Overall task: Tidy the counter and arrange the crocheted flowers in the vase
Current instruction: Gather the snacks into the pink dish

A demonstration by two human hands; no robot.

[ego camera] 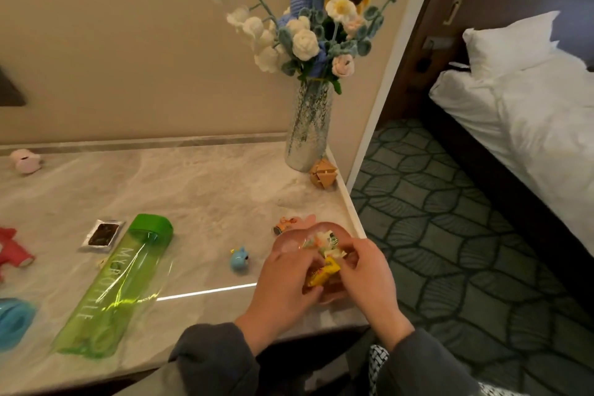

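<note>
Lower centre of the head view, a pink dish [289, 236] at the counter [209, 177] edge is covered by both hands — seemingly so sweets [324, 272] are gathered into it. Left hand [283, 280] and right hand [369, 280] are curled, fingers [360, 254] pinching the sweets. Upper centre, the flowers [321, 29] are stood in the vase [308, 135] — stems inside the glass.

Left hand [283, 276], right hand [374, 280] gripping wrappers [323, 272] over pink dish [289, 239], crocheted flowers [308, 32] in vase [308, 132]
</note>
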